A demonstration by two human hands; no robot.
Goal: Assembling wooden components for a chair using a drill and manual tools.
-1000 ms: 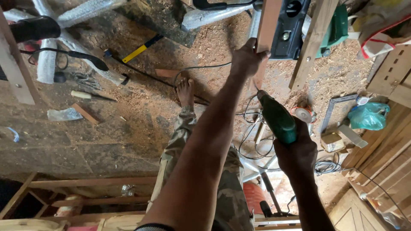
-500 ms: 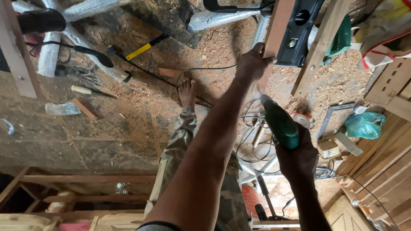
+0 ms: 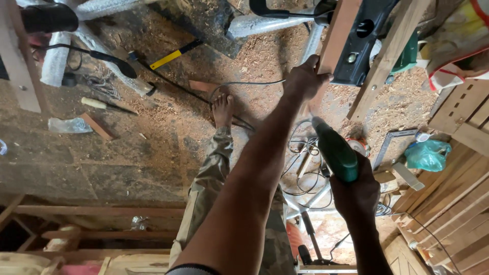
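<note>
Head view: left hand (image 3: 304,80) stretched out, fingers gripping end of wooden plank (image 3: 340,38). Right hand (image 3: 359,188) wrapped tight round green drill (image 3: 333,150), tip aimed at plank. Sawdust floor (image 3: 153,142) below.

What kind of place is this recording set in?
Likely a woodworking shop: sawdust covers the floor, planks are stacked at right, and the right hand holds a green drill.
</note>
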